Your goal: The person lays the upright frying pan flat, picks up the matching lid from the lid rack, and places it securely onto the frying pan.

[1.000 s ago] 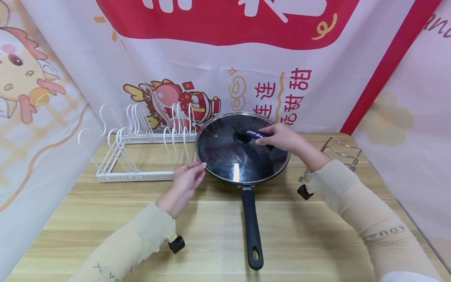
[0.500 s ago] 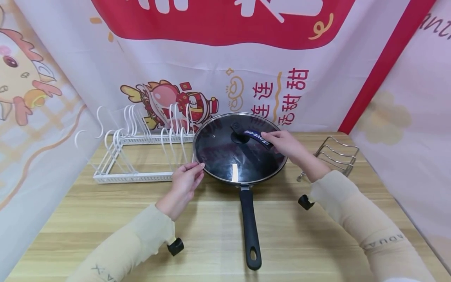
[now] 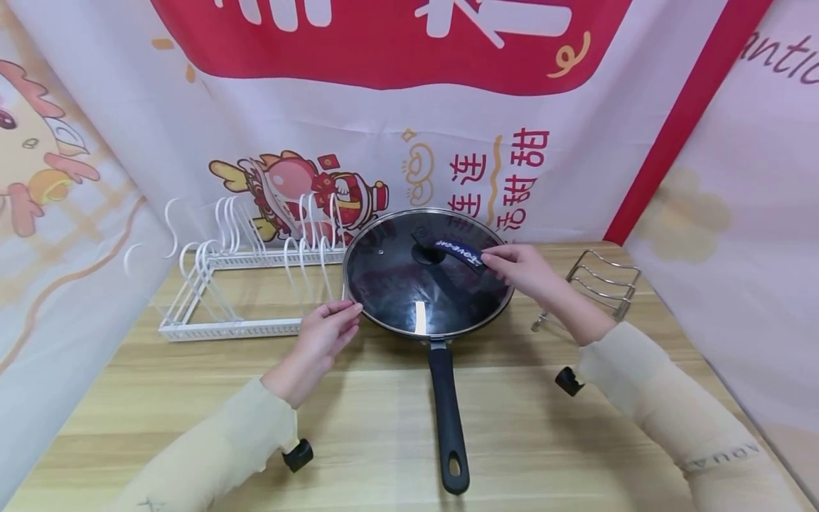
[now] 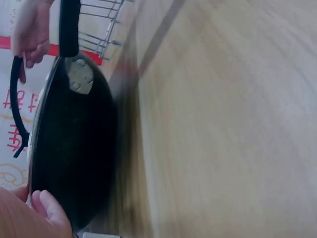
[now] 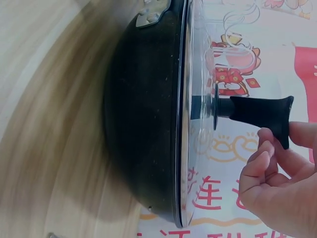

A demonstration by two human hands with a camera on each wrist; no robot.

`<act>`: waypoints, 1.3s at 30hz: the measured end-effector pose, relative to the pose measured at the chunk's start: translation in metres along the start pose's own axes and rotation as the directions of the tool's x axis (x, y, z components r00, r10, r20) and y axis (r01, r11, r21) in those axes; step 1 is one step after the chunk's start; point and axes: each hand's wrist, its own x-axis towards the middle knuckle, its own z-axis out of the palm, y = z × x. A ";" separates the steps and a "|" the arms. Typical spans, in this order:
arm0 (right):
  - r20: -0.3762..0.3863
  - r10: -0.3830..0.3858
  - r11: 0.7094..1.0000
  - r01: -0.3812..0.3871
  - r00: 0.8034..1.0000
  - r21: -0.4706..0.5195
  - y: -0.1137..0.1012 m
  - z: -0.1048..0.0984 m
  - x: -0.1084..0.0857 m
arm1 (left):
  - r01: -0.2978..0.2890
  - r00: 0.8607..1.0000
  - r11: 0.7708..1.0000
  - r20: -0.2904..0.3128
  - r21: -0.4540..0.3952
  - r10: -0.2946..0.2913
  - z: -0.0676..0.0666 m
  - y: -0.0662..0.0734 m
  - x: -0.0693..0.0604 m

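A black frying pan (image 3: pixel 449 419) sits on the wooden table with its long handle toward me. The glass lid (image 3: pixel 409 288) covers it, showing a steel rim and a black arched lid handle (image 3: pixel 457 250) with white lettering. My left hand (image 3: pixel 326 334) pinches the left edge where lid and pan meet; its fingertips (image 4: pixel 49 206) lie against the rim in the left wrist view. Whether it holds the lid alone or both, I cannot tell. My right hand (image 3: pixel 525 270) pinches the outer end of the lid handle between thumb and fingers, as the right wrist view shows.
A white wire rack (image 3: pixel 237 327) with upright curved hooks stands left of the pan. At the right is a small metal wire rack (image 3: pixel 604 284), partly behind the right forearm. A printed cloth (image 3: pixel 307 114) hangs behind the table.
My right hand has slid outward along the lid handle to its end, uncovering more lettering. The left hand stays at the rim. The head view has shifted slightly; pan and lid look unmoved.
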 end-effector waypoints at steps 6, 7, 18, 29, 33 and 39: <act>-0.008 -0.043 0.999 0.043 0.999 0.029 -0.001 -0.004 -0.010 | 0.038 0.994 0.999 0.104 0.035 -0.041 -0.010 0.012 -0.002; -0.005 -0.043 0.999 0.043 0.999 0.031 0.000 -0.005 -0.011 | 0.052 0.991 0.998 0.123 0.031 -0.055 -0.011 0.014 -0.002; -0.040 -0.115 0.993 0.116 0.993 0.019 0.007 -0.002 -0.020 | 0.034 0.899 0.990 0.429 0.133 -0.089 -0.028 0.037 -0.015; 0.030 -0.128 0.992 0.128 0.991 0.000 0.002 -0.016 -0.029 | -0.352 0.750 0.889 0.657 0.292 0.082 -0.039 0.067 -0.032; 0.024 -0.177 0.984 0.177 0.984 -0.028 0.003 -0.020 -0.029 | -0.481 0.718 0.827 0.673 0.291 0.181 -0.044 0.082 -0.039; 0.017 -0.251 0.961 0.251 0.968 -0.116 0.005 -0.028 -0.029 | -0.608 0.692 0.773 0.599 0.181 0.403 -0.055 0.104 -0.047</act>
